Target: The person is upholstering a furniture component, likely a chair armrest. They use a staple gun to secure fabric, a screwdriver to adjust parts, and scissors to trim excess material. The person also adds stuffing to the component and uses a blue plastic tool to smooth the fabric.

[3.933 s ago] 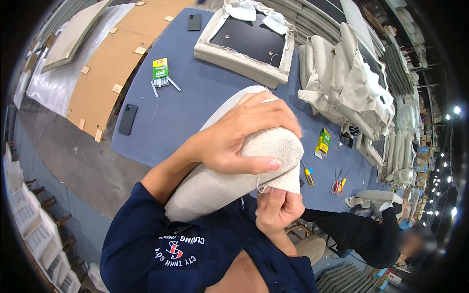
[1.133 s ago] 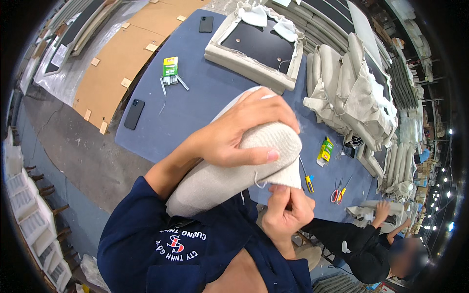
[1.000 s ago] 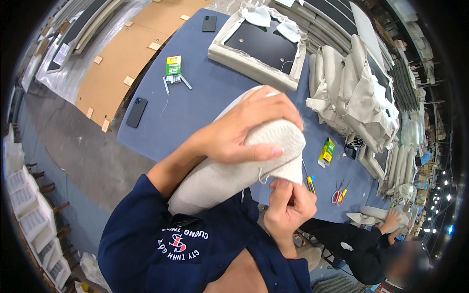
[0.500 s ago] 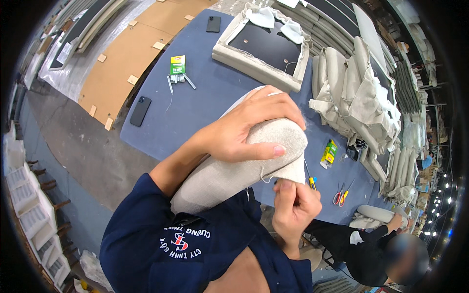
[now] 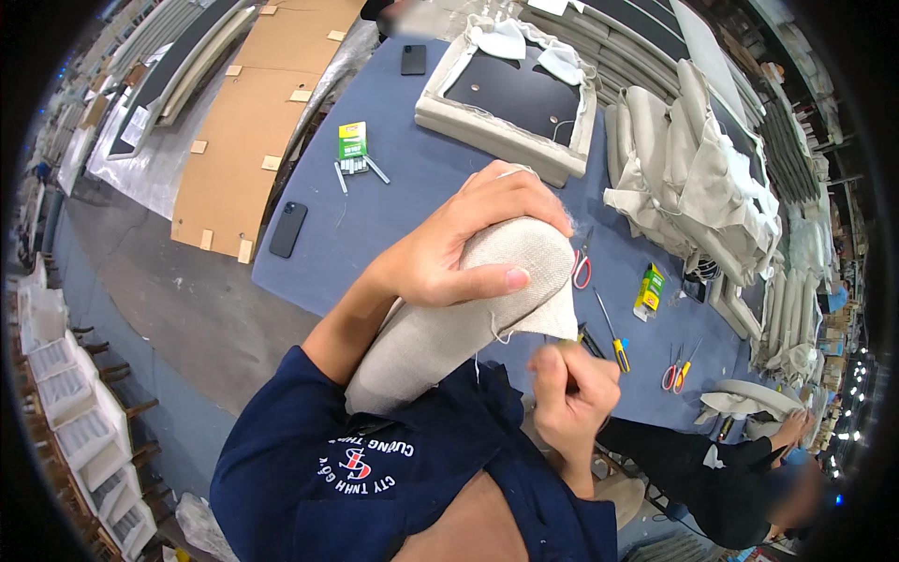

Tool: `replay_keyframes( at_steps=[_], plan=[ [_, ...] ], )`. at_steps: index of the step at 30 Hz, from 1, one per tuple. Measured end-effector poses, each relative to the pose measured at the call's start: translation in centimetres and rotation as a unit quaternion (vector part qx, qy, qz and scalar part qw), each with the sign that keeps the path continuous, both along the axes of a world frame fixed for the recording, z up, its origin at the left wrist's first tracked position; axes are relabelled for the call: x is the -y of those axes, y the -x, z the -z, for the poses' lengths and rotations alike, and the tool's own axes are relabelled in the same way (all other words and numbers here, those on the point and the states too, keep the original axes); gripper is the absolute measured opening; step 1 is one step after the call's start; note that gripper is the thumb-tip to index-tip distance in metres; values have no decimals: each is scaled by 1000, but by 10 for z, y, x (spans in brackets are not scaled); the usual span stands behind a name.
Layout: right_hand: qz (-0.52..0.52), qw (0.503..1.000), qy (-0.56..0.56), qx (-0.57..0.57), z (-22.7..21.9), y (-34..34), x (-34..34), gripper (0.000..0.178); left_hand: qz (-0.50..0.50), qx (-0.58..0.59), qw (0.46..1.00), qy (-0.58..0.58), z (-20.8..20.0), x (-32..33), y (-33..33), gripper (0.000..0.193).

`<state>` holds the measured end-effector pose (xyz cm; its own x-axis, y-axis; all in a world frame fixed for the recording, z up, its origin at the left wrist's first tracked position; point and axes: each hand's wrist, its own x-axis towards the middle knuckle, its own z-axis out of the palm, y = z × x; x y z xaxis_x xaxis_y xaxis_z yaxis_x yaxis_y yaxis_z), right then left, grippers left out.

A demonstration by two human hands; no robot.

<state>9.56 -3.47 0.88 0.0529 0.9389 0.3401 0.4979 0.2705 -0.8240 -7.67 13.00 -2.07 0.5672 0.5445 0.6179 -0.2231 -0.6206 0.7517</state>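
Observation:
My left hand (image 5: pixel 468 239) is wrapped over the rounded end of a long padded piece in beige fabric (image 5: pixel 417 347), thumb on the near side, fingers over the far edge. A loose fabric flap (image 5: pixel 548 317) hangs from that end, with a pale thread end curling at its seam. Just below the flap, and apart from it, my right hand (image 5: pixel 576 391) is closed with thumb against fingers; what it pinches, if anything, I cannot make out. The padded piece slants from my chest out over the blue table (image 5: pixel 375 225).
A screwdriver (image 5: pixel 615 332), red-handled scissors (image 5: pixel 670 370) and a green-yellow box (image 5: pixel 649 292) lie right of my hands. Beyond stand an upholstered frame (image 5: pixel 510 131) and stacked beige covers (image 5: pixel 655 159). Two phones lie left, one being a dark phone (image 5: pixel 287 229). A co-worker (image 5: pixel 712 478) sits at right.
My right hand has let go of the flap's corner and drawn slightly down from it. My left hand keeps its hold on the padded piece. The view has shifted a little.

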Motion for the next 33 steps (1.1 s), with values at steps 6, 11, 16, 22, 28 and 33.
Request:
replay_keyframes(
  at_steps=[6,11,16,22,28,33],
  plan=[
    [57,987,-89,-124,52,-41,9,37,2,5,998,68,-4,-5,19,45],
    [56,986,-102,-117,45,-38,-36,35,22,-10,998,53,-7,-6,19,48],
    [33,981,-92,-169,24,-53,-105,30,95,26,992,78,-1,-5,6,43],
    [-95,975,-115,-166,-8,-32,-199,26,101,77,975,182,26,-15,-8,28],
    [-209,957,-52,-195,21,-10,-255,24,-59,208,947,236,14,-39,-10,40],
    [-247,947,-86,-186,27,4,-245,20,-164,176,955,176,13,-43,18,75]
  ],
)
